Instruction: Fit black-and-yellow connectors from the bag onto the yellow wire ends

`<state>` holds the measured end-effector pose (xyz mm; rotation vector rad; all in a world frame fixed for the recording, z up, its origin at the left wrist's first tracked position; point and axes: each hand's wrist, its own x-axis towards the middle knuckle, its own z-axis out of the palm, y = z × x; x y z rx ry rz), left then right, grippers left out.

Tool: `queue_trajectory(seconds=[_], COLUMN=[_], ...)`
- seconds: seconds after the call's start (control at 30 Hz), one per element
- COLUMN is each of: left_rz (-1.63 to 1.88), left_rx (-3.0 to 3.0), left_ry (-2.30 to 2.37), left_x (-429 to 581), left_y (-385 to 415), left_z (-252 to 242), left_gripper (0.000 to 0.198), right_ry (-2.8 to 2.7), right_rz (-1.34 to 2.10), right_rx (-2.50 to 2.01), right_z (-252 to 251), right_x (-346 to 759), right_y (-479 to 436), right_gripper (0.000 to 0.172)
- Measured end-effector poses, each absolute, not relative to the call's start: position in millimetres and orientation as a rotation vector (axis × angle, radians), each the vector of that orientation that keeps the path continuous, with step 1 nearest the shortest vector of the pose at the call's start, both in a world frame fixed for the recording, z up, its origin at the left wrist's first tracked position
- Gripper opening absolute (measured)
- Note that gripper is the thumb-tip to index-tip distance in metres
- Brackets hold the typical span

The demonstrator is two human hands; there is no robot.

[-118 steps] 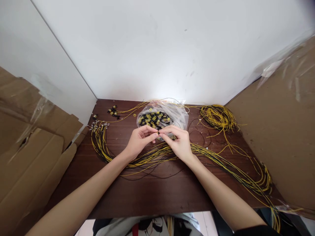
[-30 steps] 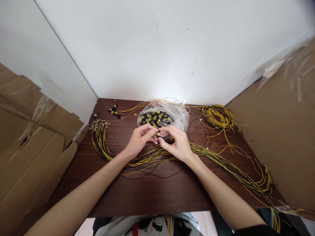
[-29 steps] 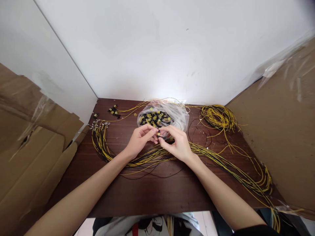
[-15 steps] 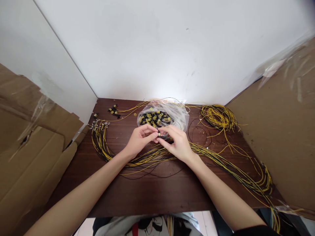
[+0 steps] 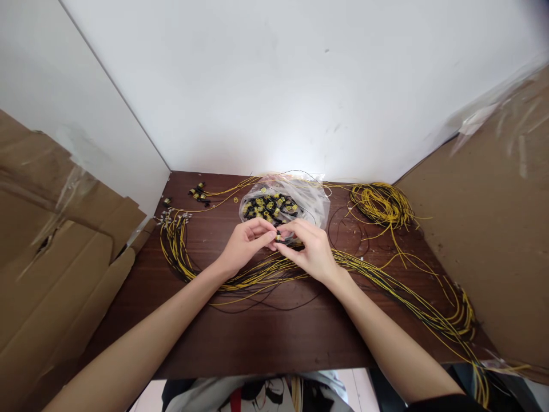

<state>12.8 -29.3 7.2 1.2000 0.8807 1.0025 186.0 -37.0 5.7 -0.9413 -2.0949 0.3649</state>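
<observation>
Between the fingertips of both hands is a small black and yellow connector [image 5: 278, 236], partly hidden by the fingers. My left hand [image 5: 250, 242] pinches it from the left with thumb and forefinger. From the right, my right hand [image 5: 305, 246] closes its thumb and fingers on the same piece. Just beyond the hands lies a clear plastic bag [image 5: 315, 197] with many black and yellow connectors [image 5: 268, 207] on it. A long bundle of yellow and black wires [image 5: 369, 269] runs across the table beneath my hands and wrists.
A coil of yellow and black wire [image 5: 381, 206] lies at the back right. Several connectors [image 5: 199, 193] sit at the back left, near white-tipped wire ends [image 5: 171, 217]. Cardboard [image 5: 64, 246] stands on the left and more cardboard [image 5: 493, 229] on the right, with a white wall [image 5: 274, 86] behind.
The connector has turned slightly between the fingers, and more of its yellow part shows. Both hands stay in nearly the same place.
</observation>
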Motion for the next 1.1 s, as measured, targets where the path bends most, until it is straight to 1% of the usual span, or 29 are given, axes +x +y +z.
queue_trajectory(seconds=[0.4,0.57,0.77,1.1], left_rz=[0.979,1.013,1.045,1.038], left_rx=[1.239,1.216,1.239,1.255], left_ry=[0.888,0.88,0.894,0.91], left_x=[11.4,11.1,11.2,11.4], left_y=[-29.7,-29.2,-29.2,-29.3], left_z=[7.0,5.4,6.4,6.7], left_gripper=[0.02,0.021,0.02,0.021], right_ry=[-2.056,-2.066,-2.017,-1.988], right_rz=[0.363,0.352,0.365,0.375], right_rx=[-0.957,-0.936,-0.947,-0.963], right_z=[3.6,7.3,9.7,8.5], right_x=[185.5,184.3,184.3,185.0], right_y=[-37.8,-38.5,-38.8,-38.8], right_gripper=[0.015,0.018,0.008,0.009])
